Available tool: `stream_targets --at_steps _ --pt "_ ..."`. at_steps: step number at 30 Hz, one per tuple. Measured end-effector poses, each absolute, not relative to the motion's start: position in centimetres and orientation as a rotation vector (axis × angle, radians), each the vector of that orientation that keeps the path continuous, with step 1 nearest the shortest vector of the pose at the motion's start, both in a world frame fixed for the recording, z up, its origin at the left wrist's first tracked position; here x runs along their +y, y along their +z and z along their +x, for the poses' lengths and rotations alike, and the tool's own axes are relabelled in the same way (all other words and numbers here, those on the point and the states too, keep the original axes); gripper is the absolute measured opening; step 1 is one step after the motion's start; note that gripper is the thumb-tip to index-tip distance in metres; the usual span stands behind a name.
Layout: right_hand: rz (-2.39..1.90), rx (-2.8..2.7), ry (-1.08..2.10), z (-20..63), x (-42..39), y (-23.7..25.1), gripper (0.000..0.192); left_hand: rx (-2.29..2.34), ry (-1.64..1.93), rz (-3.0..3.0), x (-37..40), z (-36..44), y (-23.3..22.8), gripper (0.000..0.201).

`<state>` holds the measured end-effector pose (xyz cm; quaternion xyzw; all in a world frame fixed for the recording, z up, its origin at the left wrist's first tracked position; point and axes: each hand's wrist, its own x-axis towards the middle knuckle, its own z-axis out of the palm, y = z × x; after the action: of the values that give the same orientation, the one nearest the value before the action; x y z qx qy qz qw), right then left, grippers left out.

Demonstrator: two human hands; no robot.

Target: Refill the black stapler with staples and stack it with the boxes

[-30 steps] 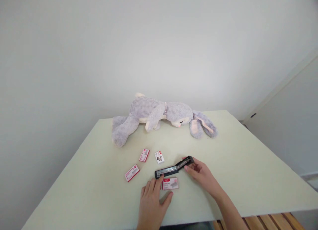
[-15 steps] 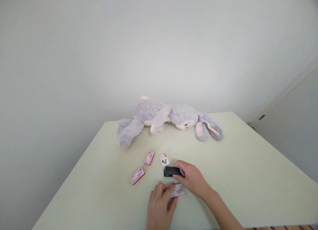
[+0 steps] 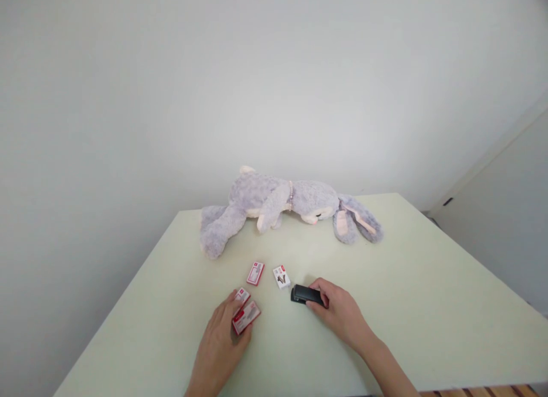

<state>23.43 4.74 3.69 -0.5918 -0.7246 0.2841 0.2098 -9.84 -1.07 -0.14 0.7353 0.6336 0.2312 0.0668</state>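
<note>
My right hand (image 3: 338,312) is closed over a black stapler (image 3: 305,295) that lies folded shut on the pale table (image 3: 406,283). My left hand (image 3: 220,343) grips a small red and white staple box (image 3: 247,317) between thumb and fingers, right beside another such box (image 3: 242,296) lying on the table. Two more small boxes, a red one (image 3: 256,273) and a white one (image 3: 281,276), lie a little farther back.
A grey plush rabbit (image 3: 282,205) lies on its side across the far part of the table, against a plain white wall. The table's left and near edges are close to my arms. A white door or cabinet stands at the right.
The stapler, open a second ago, is now folded shut under my right hand. My left hand has carried a staple box leftward, beside the box at the left.
</note>
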Motion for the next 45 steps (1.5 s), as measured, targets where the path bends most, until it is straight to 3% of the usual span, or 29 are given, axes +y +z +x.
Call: stream_targets --at_steps 8,15,23,34,45 --pt "-1.849 -1.795 0.678 22.9 4.4 3.1 0.012 1.929 0.633 2.233 2.8 -7.3 0.9 0.069" --pt "-1.863 -1.675 0.655 21.1 7.4 2.6 0.017 2.001 0.758 2.148 1.5 -3.3 -0.6 0.064" --pt "-1.646 -1.678 0.867 17.5 6.8 2.0 0.018 2.090 0.837 2.099 -0.7 0.0 -1.3 0.068" --pt "-1.337 -1.567 1.040 17.8 4.3 0.7 0.035 1.894 0.694 2.251 2.8 -0.8 -0.9 0.054" --pt "-1.185 -1.599 1.173 10.7 2.5 0.4 0.031 1.948 0.777 2.221 0.4 -7.6 -1.9 0.051"
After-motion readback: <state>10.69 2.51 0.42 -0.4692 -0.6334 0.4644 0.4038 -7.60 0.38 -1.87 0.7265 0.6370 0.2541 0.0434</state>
